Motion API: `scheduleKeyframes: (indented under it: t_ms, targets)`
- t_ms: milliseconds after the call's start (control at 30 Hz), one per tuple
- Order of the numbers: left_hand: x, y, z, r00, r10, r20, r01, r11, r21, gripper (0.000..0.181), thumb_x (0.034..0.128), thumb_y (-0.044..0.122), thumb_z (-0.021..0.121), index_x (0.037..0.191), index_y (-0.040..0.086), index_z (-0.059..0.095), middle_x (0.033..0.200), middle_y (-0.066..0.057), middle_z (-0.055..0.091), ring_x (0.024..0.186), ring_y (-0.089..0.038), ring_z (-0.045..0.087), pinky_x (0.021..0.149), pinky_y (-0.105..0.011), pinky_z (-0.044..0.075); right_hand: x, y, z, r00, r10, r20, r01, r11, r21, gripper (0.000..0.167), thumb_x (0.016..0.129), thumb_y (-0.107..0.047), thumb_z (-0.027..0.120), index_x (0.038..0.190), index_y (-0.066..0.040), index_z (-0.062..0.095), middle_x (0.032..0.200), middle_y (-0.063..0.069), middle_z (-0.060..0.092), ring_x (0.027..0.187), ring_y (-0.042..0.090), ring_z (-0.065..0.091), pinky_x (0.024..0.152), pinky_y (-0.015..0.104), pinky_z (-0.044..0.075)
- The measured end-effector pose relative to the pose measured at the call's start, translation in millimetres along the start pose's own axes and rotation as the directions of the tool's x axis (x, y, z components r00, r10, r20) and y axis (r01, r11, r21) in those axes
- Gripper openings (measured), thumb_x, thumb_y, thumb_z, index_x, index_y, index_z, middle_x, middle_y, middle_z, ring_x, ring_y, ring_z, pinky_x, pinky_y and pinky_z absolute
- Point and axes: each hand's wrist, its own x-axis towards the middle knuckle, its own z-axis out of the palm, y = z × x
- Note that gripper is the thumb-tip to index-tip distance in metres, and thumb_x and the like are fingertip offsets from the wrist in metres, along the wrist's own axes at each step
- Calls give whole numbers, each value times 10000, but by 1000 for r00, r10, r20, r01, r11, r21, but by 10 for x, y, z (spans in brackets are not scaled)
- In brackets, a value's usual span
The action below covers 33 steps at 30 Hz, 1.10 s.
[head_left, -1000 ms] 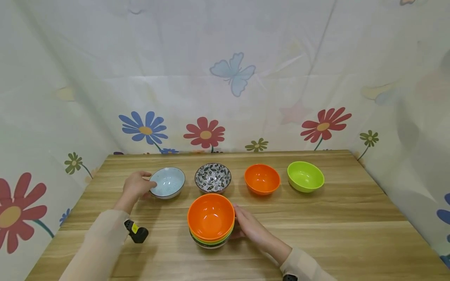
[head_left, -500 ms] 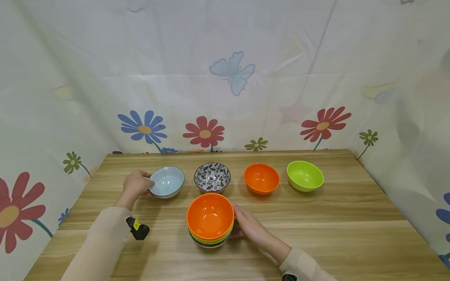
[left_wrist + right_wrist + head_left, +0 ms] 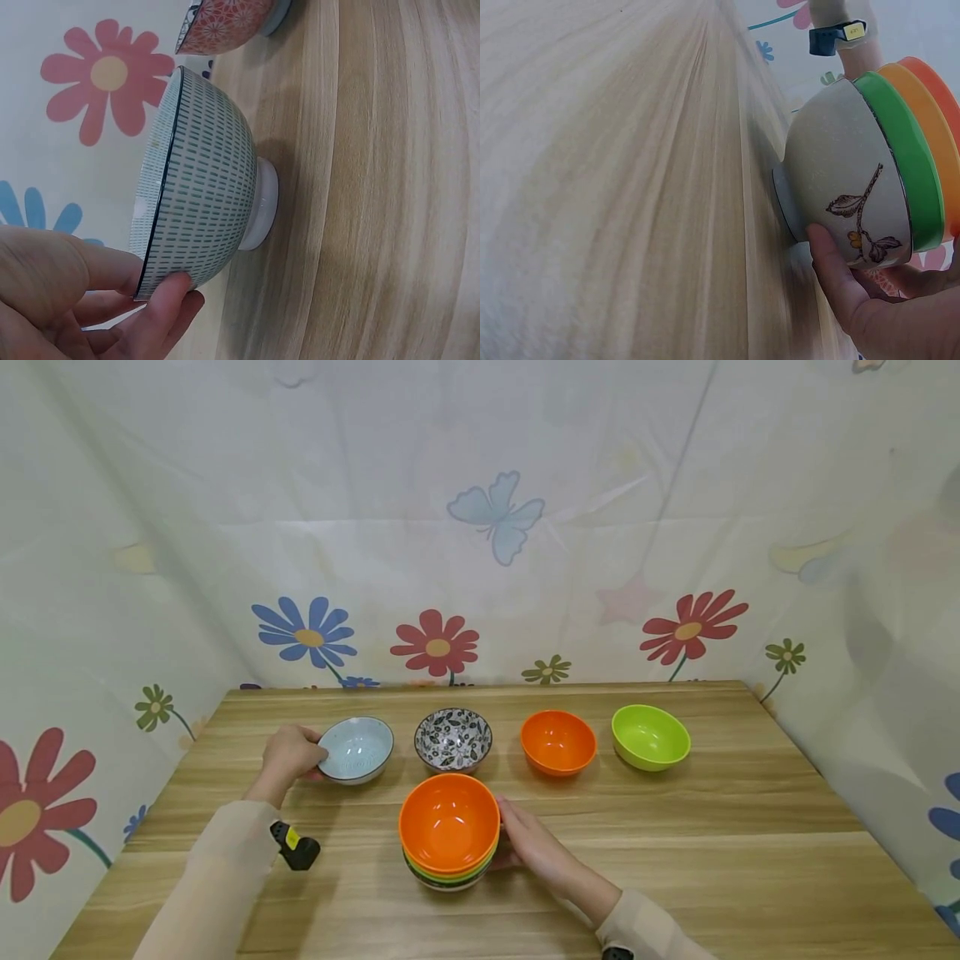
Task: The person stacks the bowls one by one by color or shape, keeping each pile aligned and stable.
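My left hand point(image 3: 291, 753) pinches the left rim of a light blue bowl point(image 3: 358, 750), which stands upright on the table. In the left wrist view that bowl point(image 3: 202, 176) has a dark rim, a green dash pattern and a white foot; thumb and fingers lie on either side of its rim. My right hand point(image 3: 543, 852) holds the right side of a stack of bowls point(image 3: 452, 827). An orange bowl is on top. The right wrist view shows a green bowl point(image 3: 907, 165) lower down and a white leaf-patterned bowl point(image 3: 840, 150) at the bottom.
Right of the blue bowl, a black-and-white leaf-patterned bowl point(image 3: 453, 740), an orange bowl point(image 3: 558, 743) and a lime green bowl point(image 3: 651, 737) stand in a row on the wooden table point(image 3: 712, 860). A flowered cloth point(image 3: 360, 543) hangs behind the table.
Almost nothing differs. My left thumb sits slightly further back toward the blue bowl's rim than a second ago; the stack and my right hand stay in place.
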Motion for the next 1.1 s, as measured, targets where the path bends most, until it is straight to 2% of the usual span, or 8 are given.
scheduleKeyframes:
  t_ms: [300, 567, 867, 1100]
  targets:
    - [-13, -5, 16, 1000, -2, -23, 2, 1000, 14, 357, 798, 11, 534, 1123, -133, 568, 982, -270, 611, 477, -105, 586, 573, -296, 554, -6, 2, 4, 1000, 11, -1, -11, 1000, -5, 681, 995, -457, 246, 1358, 116, 297, 1271, 306, 484, 987, 287, 618, 748, 431, 545]
    - [3, 3, 32, 998, 6, -61, -1, 997, 82, 358, 796, 31, 514, 1119, -107, 586, 1016, -269, 611, 481, -130, 595, 547, -288, 542, -6, -8, -7, 1000, 12, 11, -12, 1000, -21, 709, 982, -491, 253, 1355, 110, 304, 1268, 300, 489, 976, 243, 621, 751, 411, 547]
    - [-18, 27, 24, 998, 18, -65, -11, 993, 115, 346, 805, 34, 496, 1111, -91, 599, 1032, -261, 615, 504, -120, 596, 555, -299, 548, -1, -15, 1, 1000, 13, 6, -13, 1000, -20, 713, 977, -498, 260, 1356, 104, 308, 1280, 294, 483, 995, 263, 614, 755, 414, 546]
    - [-23, 20, 4, 997, 37, -63, -27, 987, 157, 343, 810, 49, 502, 1112, -73, 610, 1064, -256, 603, 488, -113, 582, 490, -252, 519, 7, -12, -6, 1000, 24, 4, -24, 1000, -21, 717, 974, -509, 254, 1363, 91, 310, 1290, 285, 477, 1009, 260, 607, 760, 408, 546]
